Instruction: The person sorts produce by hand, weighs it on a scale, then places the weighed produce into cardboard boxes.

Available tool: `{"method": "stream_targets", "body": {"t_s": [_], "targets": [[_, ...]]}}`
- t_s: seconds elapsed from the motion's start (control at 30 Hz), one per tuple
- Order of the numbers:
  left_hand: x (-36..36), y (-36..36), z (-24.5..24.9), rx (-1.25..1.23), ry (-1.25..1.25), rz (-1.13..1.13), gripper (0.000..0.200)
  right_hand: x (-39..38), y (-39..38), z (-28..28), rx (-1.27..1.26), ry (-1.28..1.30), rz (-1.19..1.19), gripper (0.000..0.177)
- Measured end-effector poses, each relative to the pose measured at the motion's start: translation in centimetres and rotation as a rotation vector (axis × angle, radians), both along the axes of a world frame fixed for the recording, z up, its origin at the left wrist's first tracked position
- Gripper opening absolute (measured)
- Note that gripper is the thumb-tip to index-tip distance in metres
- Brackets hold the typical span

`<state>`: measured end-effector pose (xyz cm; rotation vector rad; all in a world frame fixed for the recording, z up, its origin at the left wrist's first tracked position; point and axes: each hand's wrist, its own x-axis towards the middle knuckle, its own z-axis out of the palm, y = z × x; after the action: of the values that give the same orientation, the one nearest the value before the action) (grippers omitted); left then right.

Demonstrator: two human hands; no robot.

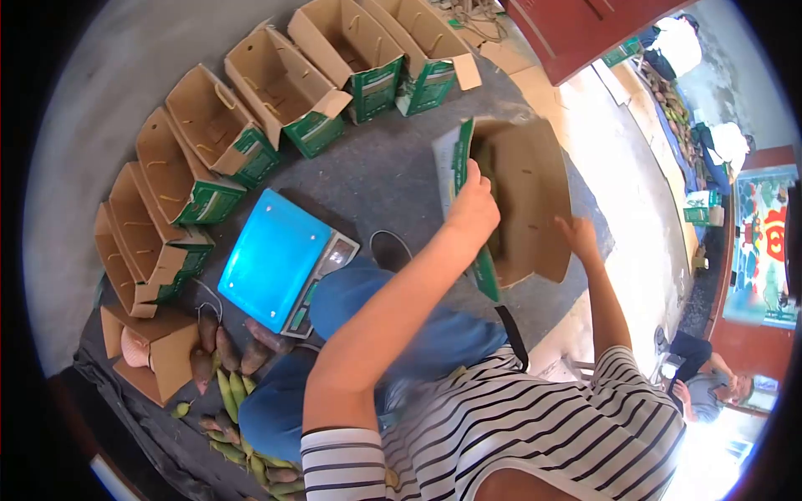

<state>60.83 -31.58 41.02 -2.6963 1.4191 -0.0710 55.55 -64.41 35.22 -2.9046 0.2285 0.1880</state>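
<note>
In the head view, a green-and-white cardboard box (530, 184) with its brown inside showing stands on the dark floor in front of me. My left hand (474, 207) has its fingers closed over the box's near green side. At the opposite brown flap, my right hand (578, 236) curls its fingers over the edge. Something dark and yellowish lies deep in the box, mostly hidden by the wall and my left hand. Left of my knees sits a scale with a shiny blue plate (276, 259).
Several open green-printed boxes (217, 125) line the wall in a curve. Purplish tubers (255, 357) and green corn-like ears (230, 392) lie by my leg, near a small carton (171, 355). A red panel (576, 33) is at top; other people (710, 384) are at right.
</note>
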Motion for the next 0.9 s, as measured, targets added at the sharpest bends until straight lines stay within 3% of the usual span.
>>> {"method": "stream_targets", "body": {"t_s": [0.07,0.13,0.23,0.37,0.43,0.53,0.73,0.77,0.87,0.9], "targets": [[-0.4,-2.1,0.2,-0.162,-0.011,0.088,0.013,-2.8,-3.5,-1.5,-0.104,-0.044,-0.102,0.051],[-1.0,-0.6,2.9,-0.321,0.052,0.088,0.014,-3.6,-5.0,-1.0,-0.149,0.073,-0.262,0.051],[-1.8,7.6,6.9,-0.465,0.228,0.142,0.019,-5.7,-9.3,-0.3,-0.134,0.119,-0.448,0.051],[-6.9,16.3,9.3,-0.53,0.366,0.575,0.025,-9.6,-16.7,-3.3,-0.123,0.099,-0.579,0.05],[-9.8,19.4,9.6,-0.596,0.385,0.688,0.027,-9.8,-17.5,-2.8,-0.059,0.135,-0.648,0.052],[-13.3,22.2,8.0,-0.726,0.406,0.917,0.026,-10.5,-18.3,-2.4,-0.064,0.126,-0.717,0.048],[-14.2,26.5,2.9,-0.8,0.337,1.057,0.028,-9.2,-18.4,-2.6,-0.094,0.13,-0.762,0.047],[-14.7,28.0,0.6,-0.853,0.402,1.097,0.028,-8.2,-17.8,-1.8,-0.086,0.232,-0.785,0.044],[-14.5,27.1,1.7,-0.684,0.359,1.089,0.029,-6.0,-15.4,-1.2,-0.418,0.035,-0.66,0.049],[-14.7,28.0,0.6,-0.563,0.303,1.07,0.031,-4.5,-11.2,1.6,-0.389,0.031,-0.67,0.052]]}}
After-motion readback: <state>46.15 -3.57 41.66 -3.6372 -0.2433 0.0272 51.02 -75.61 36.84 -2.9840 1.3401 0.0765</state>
